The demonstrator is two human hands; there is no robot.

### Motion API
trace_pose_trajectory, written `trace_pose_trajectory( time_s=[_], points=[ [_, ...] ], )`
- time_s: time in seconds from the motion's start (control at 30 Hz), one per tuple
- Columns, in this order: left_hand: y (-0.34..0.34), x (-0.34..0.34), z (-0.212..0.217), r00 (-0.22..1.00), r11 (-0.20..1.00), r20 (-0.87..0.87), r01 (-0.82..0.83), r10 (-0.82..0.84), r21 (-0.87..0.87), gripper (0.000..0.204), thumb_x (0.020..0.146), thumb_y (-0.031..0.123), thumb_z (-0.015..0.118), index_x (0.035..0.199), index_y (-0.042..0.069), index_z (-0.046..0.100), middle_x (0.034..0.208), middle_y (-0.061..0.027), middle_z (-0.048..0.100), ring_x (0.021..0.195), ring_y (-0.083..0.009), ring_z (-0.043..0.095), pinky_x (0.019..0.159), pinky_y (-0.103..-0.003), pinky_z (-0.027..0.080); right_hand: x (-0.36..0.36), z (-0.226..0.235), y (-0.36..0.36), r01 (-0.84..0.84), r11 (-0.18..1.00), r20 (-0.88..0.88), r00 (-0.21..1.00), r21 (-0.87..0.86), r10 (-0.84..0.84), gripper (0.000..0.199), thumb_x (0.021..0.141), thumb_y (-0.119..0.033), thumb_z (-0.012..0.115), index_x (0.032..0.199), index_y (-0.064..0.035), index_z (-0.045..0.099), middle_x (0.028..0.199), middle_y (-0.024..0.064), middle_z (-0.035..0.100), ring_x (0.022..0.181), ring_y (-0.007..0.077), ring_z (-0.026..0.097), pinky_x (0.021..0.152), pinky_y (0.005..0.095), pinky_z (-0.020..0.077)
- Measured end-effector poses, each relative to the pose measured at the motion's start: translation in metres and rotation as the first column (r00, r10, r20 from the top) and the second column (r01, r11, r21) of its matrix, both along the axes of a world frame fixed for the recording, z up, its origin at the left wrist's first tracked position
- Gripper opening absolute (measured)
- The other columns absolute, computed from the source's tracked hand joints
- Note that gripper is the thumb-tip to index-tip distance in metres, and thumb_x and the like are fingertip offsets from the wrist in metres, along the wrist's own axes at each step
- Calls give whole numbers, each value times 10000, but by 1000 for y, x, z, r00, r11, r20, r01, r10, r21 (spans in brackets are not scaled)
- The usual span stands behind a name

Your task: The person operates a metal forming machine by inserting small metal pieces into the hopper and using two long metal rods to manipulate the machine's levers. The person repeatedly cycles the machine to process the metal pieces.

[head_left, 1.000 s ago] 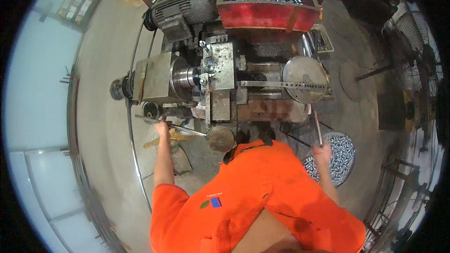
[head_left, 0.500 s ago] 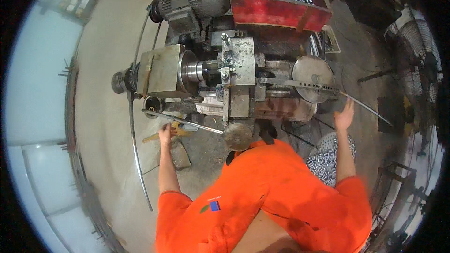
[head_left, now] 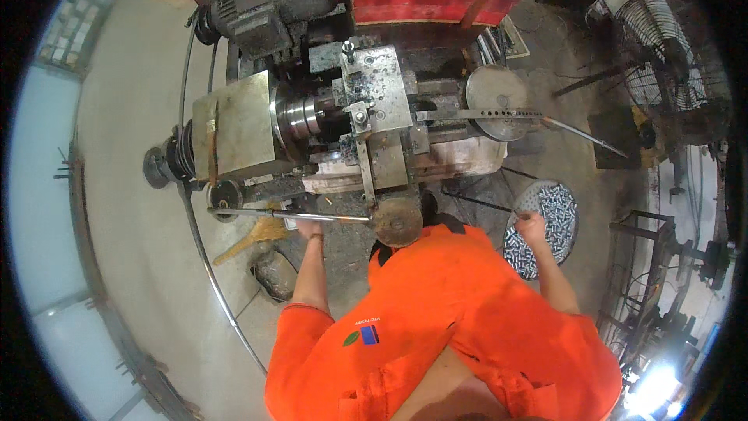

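Note:
My left hand (head_left: pixel 308 226) is beneath the long metal lever (head_left: pixel 327 218) at the machine's front; the lever and shadow hide its fingers, with a small pale patch beside them. My right hand (head_left: pixel 531 228) is over the left edge of a round perforated tray (head_left: pixel 577 218) heaped with small shiny metal cylinders (head_left: pixel 555 245). Its fingers are drawn together, and whatever they may hold is too small to make out. Before me stands a lathe-like machine with a steel spindle housing (head_left: pixel 241 129), a chuck (head_left: pixel 302 117) and a tool block (head_left: pixel 375 82). The lever joins a round disc (head_left: pixel 399 222).
A red bin (head_left: pixel 428 1) of similar cylinders sits behind the machine, beside a motor (head_left: pixel 273 0). A perforated bar (head_left: pixel 499 114) with a handle (head_left: pixel 584 136) reaches right past a round plate (head_left: pixel 499 97). Farther right are a fan (head_left: pixel 662 47) and a metal frame (head_left: pixel 643 249).
My right hand has left the area by the right handle and come down to the tray. My left hand has shifted right, under the lever. The whole view has also shifted.

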State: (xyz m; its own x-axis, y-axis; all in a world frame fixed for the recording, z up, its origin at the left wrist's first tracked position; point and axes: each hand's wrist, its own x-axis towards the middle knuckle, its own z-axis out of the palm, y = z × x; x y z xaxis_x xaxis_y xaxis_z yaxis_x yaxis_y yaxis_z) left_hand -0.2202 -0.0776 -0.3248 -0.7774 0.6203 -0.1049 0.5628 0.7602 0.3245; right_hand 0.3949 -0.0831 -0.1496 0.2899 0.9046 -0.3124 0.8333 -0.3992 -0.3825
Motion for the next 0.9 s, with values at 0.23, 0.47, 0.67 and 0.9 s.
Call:
trace_pose_trajectory(
  time_s=[0.23, 0.47, 0.67, 0.9],
  points=[
    [12, -47, 72, 811, 708, 77, 549, -581, -444, 436, 815, 457, 501, 995, 65, 562, 906, -191, 631, 838, -380, 608, 716, -455, 490, -18, 31, 51, -212, 977, 111, 971, -1, 210, 241, 618, -120, 588, 833, -39, 664, 782, 188, 635, 745, 335, 626, 689, 376, 500],
    [-19, -29, 85, 920, 918, 274, 340, -279, -206, 410, 797, 400, 546, 1013, 52, 573, 885, -208, 630, 832, -354, 617, 709, -440, 481, -151, 152, 199, -434, 843, -11, 887, 318, 461, 362, 607, -64, 563, 958, -28, 643, 903, 188, 638, 863, 302, 625, 779, 329, 484],
    [-67, -130, 213, 984, 899, 98, 93, -149, 428, 245, 856, 214, 552, 999, 21, 600, 731, -99, 625, 633, -152, 590, 585, -307, 468, -316, 176, 248, -686, 338, 32, 466, 644, 884, 377, 580, -177, 584, 932, -54, 637, 936, 141, 609, 907, 323, 563, 797, 387, 459],
    [-374, -165, 227, 800, 844, -381, -529, 464, -83, 571, 878, 544, 340, 885, 63, 646, 740, -166, 628, 754, -344, 610, 695, -450, 440, -426, 174, 236, -929, 185, 96, 226, 319, 969, 256, 530, -201, 575, 708, -47, 675, 843, 178, 621, 816, 351, 580, 736, 404, 476]
  ],
)
